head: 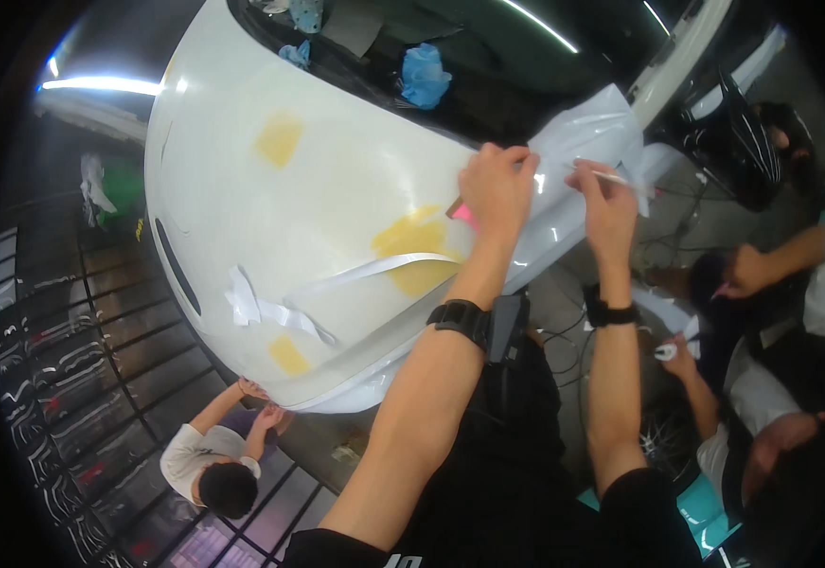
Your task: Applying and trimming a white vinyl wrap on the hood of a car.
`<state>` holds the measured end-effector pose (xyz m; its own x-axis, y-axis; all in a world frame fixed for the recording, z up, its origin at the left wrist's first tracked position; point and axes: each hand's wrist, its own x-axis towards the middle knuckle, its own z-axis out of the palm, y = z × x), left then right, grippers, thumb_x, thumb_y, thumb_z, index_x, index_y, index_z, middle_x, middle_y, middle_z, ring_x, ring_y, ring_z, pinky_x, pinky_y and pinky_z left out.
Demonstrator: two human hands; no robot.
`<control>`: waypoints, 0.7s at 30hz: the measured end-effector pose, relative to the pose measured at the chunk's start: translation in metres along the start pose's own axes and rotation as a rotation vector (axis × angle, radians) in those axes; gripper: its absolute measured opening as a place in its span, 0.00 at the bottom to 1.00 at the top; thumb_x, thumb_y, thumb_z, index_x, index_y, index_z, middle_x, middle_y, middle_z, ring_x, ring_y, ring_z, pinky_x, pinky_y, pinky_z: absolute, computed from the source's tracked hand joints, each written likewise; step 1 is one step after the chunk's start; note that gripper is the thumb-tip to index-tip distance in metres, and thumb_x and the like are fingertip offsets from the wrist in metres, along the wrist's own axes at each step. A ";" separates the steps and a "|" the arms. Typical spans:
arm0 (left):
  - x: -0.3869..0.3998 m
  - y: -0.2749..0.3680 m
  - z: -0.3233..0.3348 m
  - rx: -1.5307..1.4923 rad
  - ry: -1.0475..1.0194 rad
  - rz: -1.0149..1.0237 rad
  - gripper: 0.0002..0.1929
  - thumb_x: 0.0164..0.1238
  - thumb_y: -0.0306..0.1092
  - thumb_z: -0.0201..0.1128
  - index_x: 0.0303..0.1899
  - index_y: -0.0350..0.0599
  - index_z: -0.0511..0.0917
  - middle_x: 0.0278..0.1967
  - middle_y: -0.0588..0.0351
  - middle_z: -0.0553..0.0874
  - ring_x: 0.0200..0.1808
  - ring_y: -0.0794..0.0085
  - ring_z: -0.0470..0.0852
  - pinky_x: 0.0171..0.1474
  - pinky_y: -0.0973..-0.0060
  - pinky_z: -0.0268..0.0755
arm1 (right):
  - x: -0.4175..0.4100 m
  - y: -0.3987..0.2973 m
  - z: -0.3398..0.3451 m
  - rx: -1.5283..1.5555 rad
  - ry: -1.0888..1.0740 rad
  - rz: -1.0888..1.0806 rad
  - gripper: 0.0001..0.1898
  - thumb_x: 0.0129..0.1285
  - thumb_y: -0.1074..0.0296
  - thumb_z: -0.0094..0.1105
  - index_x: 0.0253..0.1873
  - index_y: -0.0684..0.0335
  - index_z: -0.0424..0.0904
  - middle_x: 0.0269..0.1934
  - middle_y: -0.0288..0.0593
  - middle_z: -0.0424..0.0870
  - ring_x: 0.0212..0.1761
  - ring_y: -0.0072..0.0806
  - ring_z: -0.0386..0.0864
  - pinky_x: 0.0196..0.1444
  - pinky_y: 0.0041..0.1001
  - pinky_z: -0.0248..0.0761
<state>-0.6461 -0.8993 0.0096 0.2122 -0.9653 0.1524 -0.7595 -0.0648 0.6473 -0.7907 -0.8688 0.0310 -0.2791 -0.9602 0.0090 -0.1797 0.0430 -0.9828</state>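
Note:
A white car hood [327, 184] with several yellow patches lies before me. Over its right edge, by the windshield, hangs a wrinkled sheet of glossy whitish film [590, 128]. My left hand [497, 188] is closed around a pink-and-brown squeegee [462, 213], mostly hidden in the palm. Its fingertips meet at the near edge of the film. Just right of it, my right hand [607, 209] pinches a slender whitish tool [611, 177] against the film; its exact kind is unclear. A narrow white strip [377, 268] curls across the hood below my left hand.
Crumpled blue cloths [425, 74] lie at the windshield base. A crumpled white strip [259, 309] rests on the hood. One person [210, 461] works at the hood's lower left edge; another person [767, 397] is at the right, near a wheel [668, 437]. Cables [572, 348] cross the floor.

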 end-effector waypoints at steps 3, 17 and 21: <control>0.000 0.000 -0.002 -0.016 0.004 -0.002 0.10 0.61 0.46 0.70 0.36 0.53 0.91 0.34 0.54 0.85 0.41 0.55 0.84 0.46 0.59 0.72 | 0.030 0.004 0.003 -0.125 -0.138 -0.062 0.11 0.73 0.65 0.60 0.48 0.68 0.84 0.31 0.43 0.88 0.35 0.25 0.85 0.43 0.25 0.75; 0.000 0.001 -0.001 -0.023 0.026 -0.030 0.09 0.62 0.45 0.69 0.35 0.54 0.92 0.32 0.55 0.83 0.41 0.58 0.83 0.45 0.59 0.70 | 0.052 0.006 0.016 -0.407 -0.289 -0.228 0.12 0.74 0.62 0.57 0.45 0.67 0.81 0.25 0.49 0.85 0.28 0.43 0.86 0.34 0.34 0.74; 0.001 0.002 -0.002 -0.029 0.021 -0.027 0.10 0.62 0.44 0.69 0.35 0.53 0.92 0.33 0.55 0.84 0.41 0.57 0.83 0.45 0.58 0.70 | 0.052 0.006 0.016 -0.401 -0.284 -0.234 0.12 0.74 0.62 0.57 0.45 0.68 0.81 0.25 0.50 0.84 0.28 0.44 0.85 0.33 0.35 0.74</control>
<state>-0.6463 -0.9001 0.0125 0.2460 -0.9576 0.1500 -0.7354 -0.0836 0.6724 -0.7912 -0.9232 0.0223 0.0675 -0.9911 0.1146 -0.5679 -0.1326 -0.8123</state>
